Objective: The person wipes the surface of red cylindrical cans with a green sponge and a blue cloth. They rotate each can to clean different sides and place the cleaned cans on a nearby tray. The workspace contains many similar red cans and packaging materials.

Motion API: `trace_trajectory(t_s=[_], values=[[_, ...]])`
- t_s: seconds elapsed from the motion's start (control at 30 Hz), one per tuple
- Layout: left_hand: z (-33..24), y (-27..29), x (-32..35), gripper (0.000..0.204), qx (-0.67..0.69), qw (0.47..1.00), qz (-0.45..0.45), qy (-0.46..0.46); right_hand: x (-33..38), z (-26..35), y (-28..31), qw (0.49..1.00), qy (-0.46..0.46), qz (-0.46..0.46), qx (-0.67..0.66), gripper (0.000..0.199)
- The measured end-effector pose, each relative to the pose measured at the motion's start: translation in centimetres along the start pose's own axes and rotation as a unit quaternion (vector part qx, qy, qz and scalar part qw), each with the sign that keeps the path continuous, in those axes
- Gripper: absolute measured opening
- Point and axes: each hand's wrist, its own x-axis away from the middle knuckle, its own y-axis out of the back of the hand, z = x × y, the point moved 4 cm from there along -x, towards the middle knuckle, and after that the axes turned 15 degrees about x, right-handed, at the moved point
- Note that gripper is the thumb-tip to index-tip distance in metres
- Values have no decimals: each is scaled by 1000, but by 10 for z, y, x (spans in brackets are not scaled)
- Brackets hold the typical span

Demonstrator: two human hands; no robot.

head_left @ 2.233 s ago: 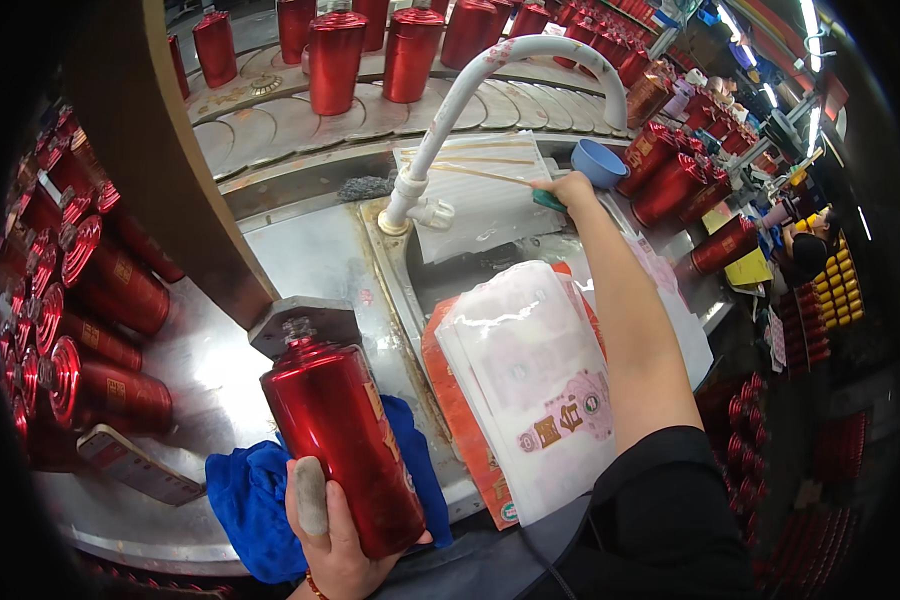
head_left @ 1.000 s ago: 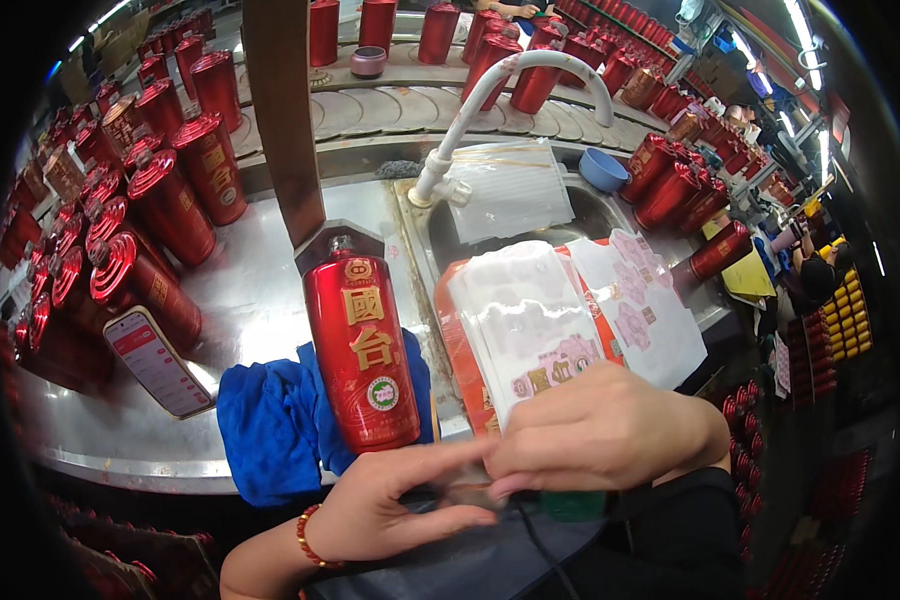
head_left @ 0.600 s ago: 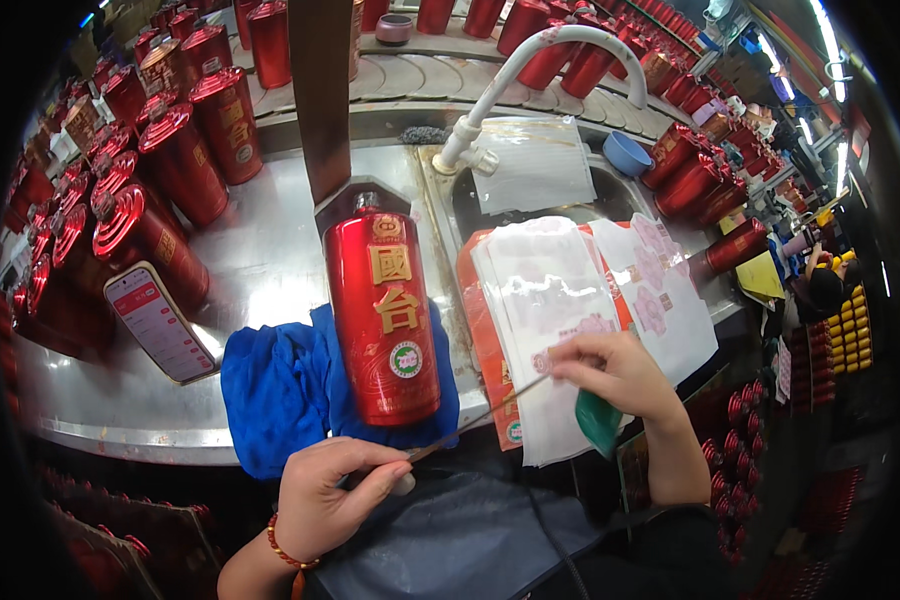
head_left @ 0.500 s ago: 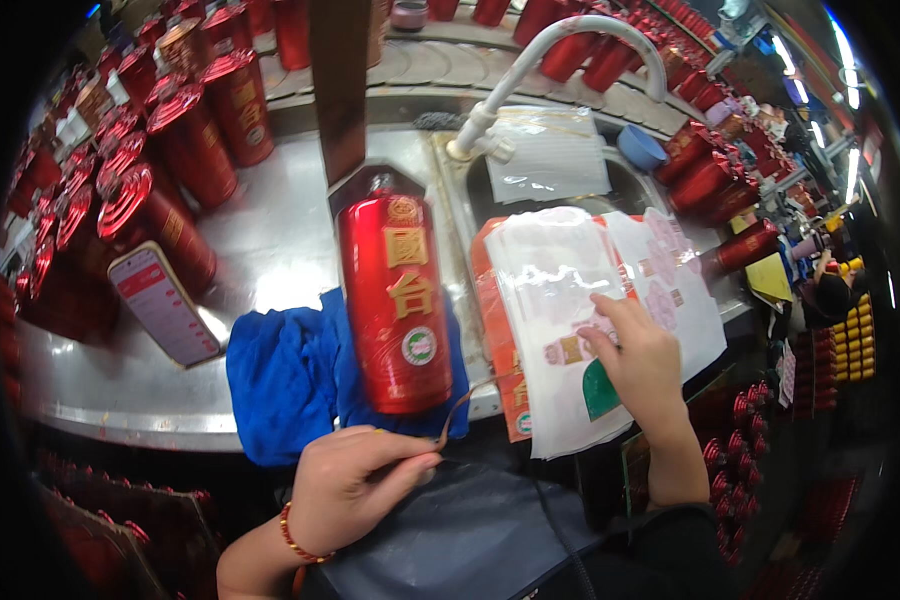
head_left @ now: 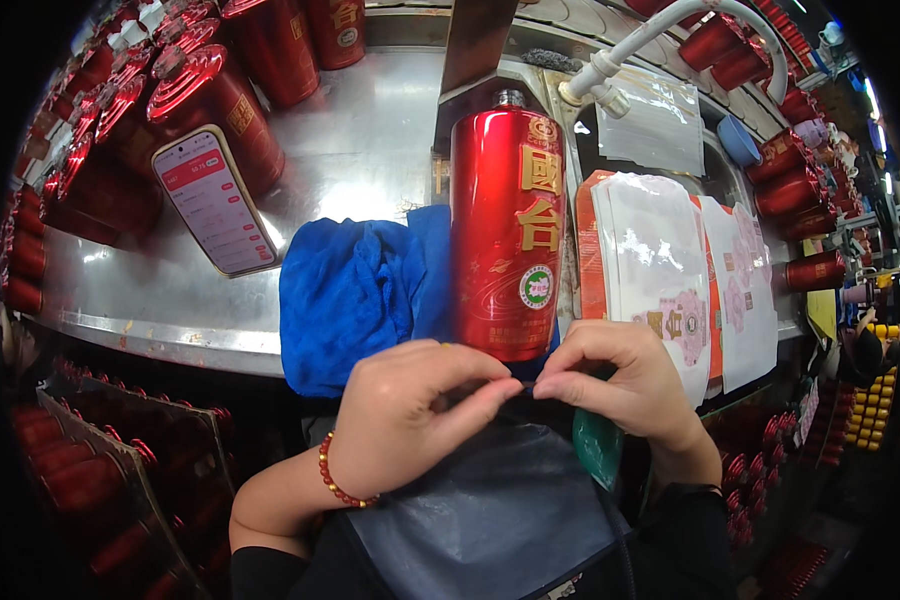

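Note:
A glossy red bottle (head_left: 505, 235) with raised gold characters and a round green-and-white mark lies on a blue cloth (head_left: 345, 300), its neck pointing away from me. Just below its base, my left hand (head_left: 415, 400) pinches thumb and forefinger on a thin strip, of which little shows. My right hand (head_left: 620, 385) pinches close against it, fingertips almost meeting the left ones. A shiny green piece of plastic (head_left: 596, 447), scraper-like, sticks out from under the right hand. White transfer sheets (head_left: 655, 250) with pink and gold prints lie to the right of the bottle.
A phone (head_left: 217, 205) leans against red bottles (head_left: 210, 120) at the left. Beyond the sheets are a white curved faucet (head_left: 610, 70), a sink with a clear plastic packet (head_left: 655, 120), and a blue bowl (head_left: 738, 142). More red bottles stand along the right.
My right hand has left the sheets and come to the left hand below the bottle, bringing the green plastic along. The whole view has shifted, with the bottle now further right in it.

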Motion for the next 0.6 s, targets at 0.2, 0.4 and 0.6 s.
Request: trace_trajectory(t_s=[0.2,0.4,0.6], values=[[14,10,-4,10,89,993,-52,52,-2,-1,-2,996,-38,-71,-46,8],[14,12,-2,7,113,989,-73,67,-5,-2,-3,995,-62,-72,-42,10],[22,17,-2,8,76,991,-110,21,-4,-9,-6,991,-88,-84,-52,15]])
